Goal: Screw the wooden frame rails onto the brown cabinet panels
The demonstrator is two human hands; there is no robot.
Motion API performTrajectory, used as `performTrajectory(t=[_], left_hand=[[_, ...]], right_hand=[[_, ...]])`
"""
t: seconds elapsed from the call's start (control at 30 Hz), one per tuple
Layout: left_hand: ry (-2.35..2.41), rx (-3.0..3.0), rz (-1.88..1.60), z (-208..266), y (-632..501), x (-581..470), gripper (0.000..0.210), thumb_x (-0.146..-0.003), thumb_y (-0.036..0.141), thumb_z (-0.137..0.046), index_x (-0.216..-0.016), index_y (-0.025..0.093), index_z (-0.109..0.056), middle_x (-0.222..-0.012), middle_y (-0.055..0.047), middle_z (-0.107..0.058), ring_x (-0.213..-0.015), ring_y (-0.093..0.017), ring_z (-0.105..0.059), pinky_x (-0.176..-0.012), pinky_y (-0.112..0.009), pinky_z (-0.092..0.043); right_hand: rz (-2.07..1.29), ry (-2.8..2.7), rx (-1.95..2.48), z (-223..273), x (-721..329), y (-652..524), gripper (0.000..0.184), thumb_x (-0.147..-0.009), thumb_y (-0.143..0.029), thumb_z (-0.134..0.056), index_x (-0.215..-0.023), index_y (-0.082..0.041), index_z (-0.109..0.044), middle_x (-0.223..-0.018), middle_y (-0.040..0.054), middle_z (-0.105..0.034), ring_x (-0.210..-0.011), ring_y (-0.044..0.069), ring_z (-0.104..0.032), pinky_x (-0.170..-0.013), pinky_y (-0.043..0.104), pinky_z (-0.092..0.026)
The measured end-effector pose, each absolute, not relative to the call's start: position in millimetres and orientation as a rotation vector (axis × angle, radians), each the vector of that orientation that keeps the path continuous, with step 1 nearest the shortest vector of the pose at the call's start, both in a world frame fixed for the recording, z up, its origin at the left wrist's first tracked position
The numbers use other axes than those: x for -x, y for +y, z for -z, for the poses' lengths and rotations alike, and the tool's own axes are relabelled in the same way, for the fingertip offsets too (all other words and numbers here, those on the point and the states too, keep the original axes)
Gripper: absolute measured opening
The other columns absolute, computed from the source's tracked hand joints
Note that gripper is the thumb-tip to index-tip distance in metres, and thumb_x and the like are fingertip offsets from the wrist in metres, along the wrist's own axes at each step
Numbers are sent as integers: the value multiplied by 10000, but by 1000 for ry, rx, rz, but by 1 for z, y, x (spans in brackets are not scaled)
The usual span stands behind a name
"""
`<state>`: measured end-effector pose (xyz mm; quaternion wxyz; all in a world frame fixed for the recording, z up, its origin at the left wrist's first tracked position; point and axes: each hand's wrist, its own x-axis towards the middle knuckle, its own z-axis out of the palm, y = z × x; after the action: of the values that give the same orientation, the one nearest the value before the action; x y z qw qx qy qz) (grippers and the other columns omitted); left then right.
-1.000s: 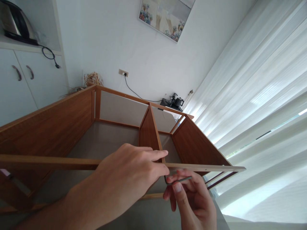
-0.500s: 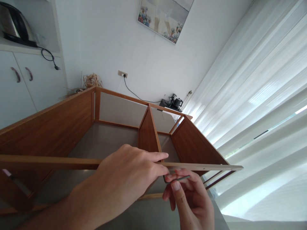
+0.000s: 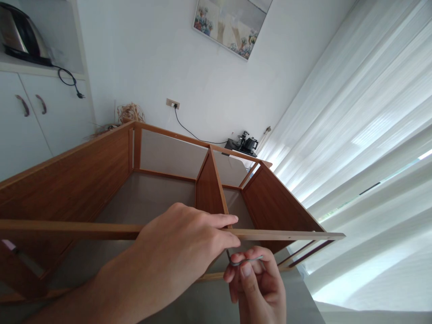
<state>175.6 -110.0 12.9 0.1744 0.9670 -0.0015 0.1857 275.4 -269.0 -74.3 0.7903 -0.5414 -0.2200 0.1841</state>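
Note:
My left hand [image 3: 182, 247] lies over the near wooden rail [image 3: 283, 235], gripping it where the upright middle panel [image 3: 207, 189] meets it. Its forefinger reaches forward over the joint, and the thumb is hidden. Just below the rail, my right hand [image 3: 258, 283] pinches a dark hex key [image 3: 254, 259] between thumb and fingers. The key's short bent end points up toward the underside of the rail, close to my left fingertips. Whether that end sits in a screw, I cannot tell.
The wooden frame has a long left side panel [image 3: 74, 180], a right panel [image 3: 276, 202] and a far rail [image 3: 175, 135]. White curtains [image 3: 364, 148] hang on the right. A kettle [image 3: 20, 36] stands on a shelf at left, its cord dangling. Another kettle [image 3: 250, 144] is behind the frame.
My right hand has moved a little down and left, turning the hex key slightly. My left hand stays on the rail.

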Motion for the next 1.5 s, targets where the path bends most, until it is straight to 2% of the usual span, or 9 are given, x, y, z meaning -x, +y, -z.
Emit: performTrajectory(t=[0.37,0.6,0.7,0.77,0.87,0.93,1.07,1.4,1.5], left_hand=[[-29,-2821,-580,-7,-108,-174,109,-932,209,-775,-953,316,-763,-1397,78,-709,-1014,-200,-795,-659,-278,-523],[-23,-2813,-599,-7,-107,-175,133,-1002,220,-685,-972,311,-777,-1396,47,-711,-906,-188,-799,-665,-272,-510],[-70,-2810,-581,-5,-106,-176,91,-1000,244,-696,-975,303,-762,-1414,52,-699,-975,-207,-796,-646,-283,-498],[-85,-2805,-618,-1,-106,-176,134,-1006,236,-690,-1086,329,-743,-1363,63,-728,-1006,-204,-791,-647,-283,-494],[83,-2805,-710,7,-107,-176,423,-1035,243,-636,-1429,377,-559,-1146,59,-800,-831,-198,-795,-592,-308,-464],[194,-2836,-713,11,-107,-176,521,-1032,242,-622,-1513,357,-457,-1024,54,-810,-725,-216,-777,-545,-329,-421],[194,-2884,-697,12,-107,-177,405,-1042,263,-604,-1430,348,-525,-936,65,-803,-703,-229,-771,-521,-341,-353],[181,-2832,-730,7,-109,-178,430,-1027,238,-636,-1423,371,-532,-1041,76,-806,-785,-212,-789,-526,-336,-333],[168,-2827,-696,4,-110,-179,386,-1013,219,-654,-1359,366,-565,-953,95,-792,-718,-204,-770,-527,-336,-343]], right_hand=[[-396,-363,1014,81,-259,-257,357,-887,-519,-803,-1003,-299,-548,-892,-47,-762,-611,69,-673,-448,91,-391],[-415,-221,971,79,-255,-250,481,-778,-543,-892,-996,-297,-540,-887,-67,-755,-544,48,-638,-410,80,-375],[-406,-192,982,76,-252,-248,507,-765,-560,-895,-1013,-295,-540,-879,-60,-747,-528,49,-629,-388,79,-370],[-396,-191,1009,73,-252,-248,523,-748,-562,-905,-1007,-283,-547,-864,-56,-733,-517,50,-619,-378,83,-370],[-386,-195,1051,68,-255,-250,522,-732,-554,-918,-988,-269,-563,-854,-65,-709,-509,34,-598,-382,77,-359],[-376,-217,1078,64,-257,-251,499,-746,-550,-910,-987,-266,-577,-863,-66,-701,-508,25,-588,-393,76,-352],[-376,-316,1139,56,-262,-256,422,-798,-512,-876,-1003,-262,-604,-863,-53,-689,-504,28,-576,-407,98,-350],[-136,-729,1467,42,-278,-269,293,-986,-417,-685,-1236,-267,-672,-892,21,-723,-572,94,-623,-422,172,-452],[57,-866,1612,35,-275,-271,314,-1023,-312,-627,-1334,-300,-663,-920,13,-736,-650,93,-666,-503,163,-507]])
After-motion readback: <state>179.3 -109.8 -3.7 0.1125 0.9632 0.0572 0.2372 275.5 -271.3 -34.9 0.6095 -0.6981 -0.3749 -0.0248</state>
